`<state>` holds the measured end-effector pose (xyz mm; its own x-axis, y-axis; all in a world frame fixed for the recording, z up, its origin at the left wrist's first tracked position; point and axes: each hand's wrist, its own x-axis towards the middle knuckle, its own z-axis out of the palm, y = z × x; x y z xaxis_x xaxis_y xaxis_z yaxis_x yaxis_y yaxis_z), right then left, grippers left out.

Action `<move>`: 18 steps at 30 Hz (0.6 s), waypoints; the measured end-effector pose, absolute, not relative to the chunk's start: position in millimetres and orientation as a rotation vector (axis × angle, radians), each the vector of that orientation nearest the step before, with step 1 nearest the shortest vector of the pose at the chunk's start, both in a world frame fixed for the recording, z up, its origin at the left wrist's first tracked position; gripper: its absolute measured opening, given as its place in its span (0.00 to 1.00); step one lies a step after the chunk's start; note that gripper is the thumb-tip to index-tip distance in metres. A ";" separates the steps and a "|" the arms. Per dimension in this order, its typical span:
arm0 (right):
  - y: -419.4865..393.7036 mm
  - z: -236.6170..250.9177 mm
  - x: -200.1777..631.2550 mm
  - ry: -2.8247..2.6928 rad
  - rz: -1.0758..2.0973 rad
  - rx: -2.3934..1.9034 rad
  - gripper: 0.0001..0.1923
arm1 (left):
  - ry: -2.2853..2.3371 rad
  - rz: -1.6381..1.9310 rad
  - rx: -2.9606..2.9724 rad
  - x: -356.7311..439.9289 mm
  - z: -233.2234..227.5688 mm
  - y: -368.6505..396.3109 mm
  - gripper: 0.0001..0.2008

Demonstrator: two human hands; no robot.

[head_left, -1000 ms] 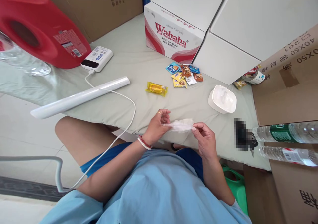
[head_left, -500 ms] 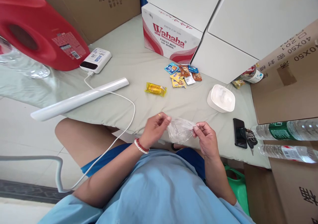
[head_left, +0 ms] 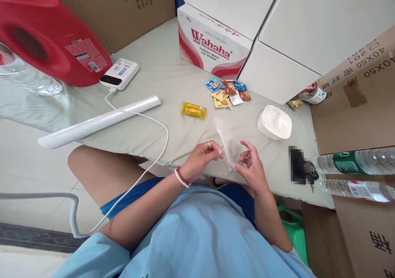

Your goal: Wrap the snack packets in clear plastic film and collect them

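Fingers of the left hand pinch a clear bag; the right hand, just beside, touches it, fingers spread.

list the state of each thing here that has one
clear plastic bag: upright, pinched by left hand
right hand: fingers spread, beside the bag
yellow snack pack: sealed, lying flat
power bank: cable plugged in
water bottles: capped, lying sideways
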<state>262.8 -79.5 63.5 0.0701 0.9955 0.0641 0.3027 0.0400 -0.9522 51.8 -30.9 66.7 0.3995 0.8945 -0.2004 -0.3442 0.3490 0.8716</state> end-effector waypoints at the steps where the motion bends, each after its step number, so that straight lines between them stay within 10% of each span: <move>1: -78.3 60.7 261.9 -1.442 0.930 -1.441 0.31 | 0.747 0.883 0.813 50.9 68.2 -31.6 0.18; 5: -73.2 52.3 264.8 -1.441 0.889 -1.519 0.09 | 0.724 0.875 0.683 42.0 67.0 -29.0 0.16; 15: -84.4 65.3 267.0 -1.641 0.719 -1.326 0.36 | 0.644 0.899 0.381 34.5 58.6 -24.7 0.16; 18: -85.2 69.9 265.2 -1.716 0.627 -1.377 0.13 | 0.654 0.898 0.378 35.7 56.4 -24.1 0.17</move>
<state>265.2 -85.2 69.9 -0.0567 0.9547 0.2920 0.5418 0.2751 -0.7942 35.7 -24.1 56.4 0.4510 0.8154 -0.3630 -0.5956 0.5779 0.5580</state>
